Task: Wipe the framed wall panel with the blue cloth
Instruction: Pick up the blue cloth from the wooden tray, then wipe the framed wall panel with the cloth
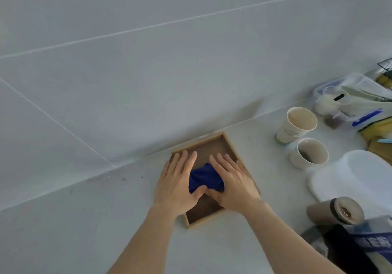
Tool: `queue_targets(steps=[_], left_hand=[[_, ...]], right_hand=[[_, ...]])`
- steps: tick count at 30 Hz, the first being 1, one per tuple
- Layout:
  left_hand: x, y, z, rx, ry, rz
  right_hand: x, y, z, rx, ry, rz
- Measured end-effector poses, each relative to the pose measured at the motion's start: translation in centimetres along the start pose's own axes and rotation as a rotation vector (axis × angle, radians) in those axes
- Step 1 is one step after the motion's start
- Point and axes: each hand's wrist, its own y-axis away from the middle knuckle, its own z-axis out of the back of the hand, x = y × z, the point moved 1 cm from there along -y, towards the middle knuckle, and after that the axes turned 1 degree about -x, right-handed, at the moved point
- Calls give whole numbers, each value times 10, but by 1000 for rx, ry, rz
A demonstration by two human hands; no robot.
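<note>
Both hands lay flat, fingers spread, on the blue cloth (204,178) inside the wooden-framed panel (231,144). Left hand (178,185) and right hand (233,183) touched at the thumbs, pressing without gripping. Two paper cups (297,125) stood nearby.

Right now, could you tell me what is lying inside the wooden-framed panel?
A bunched blue cloth lies on the framed panel's dark surface, pressed by the left hand and right hand. Whatever lies beneath them is hidden.

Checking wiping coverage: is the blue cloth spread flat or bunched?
Bunched: the blue cloth sits crumpled between both hands on the wooden-framed brown panel.
</note>
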Motion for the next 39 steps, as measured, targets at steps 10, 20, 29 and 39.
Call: queue_targets(steps=[10,20,29,39], left_hand=[[-11,-5,-18,33,12,10],[-8,-4,19,-18,197,114],[16,22,97,-157,391,131],[57,89,207,-324,437,127]], right_hand=[[-5,-12,-12,-5,-46,-16],[10,-6,16,-91,-227,-22],[70,-3,70,-181,-417,17],[179,17,128,-302,-505,108]])
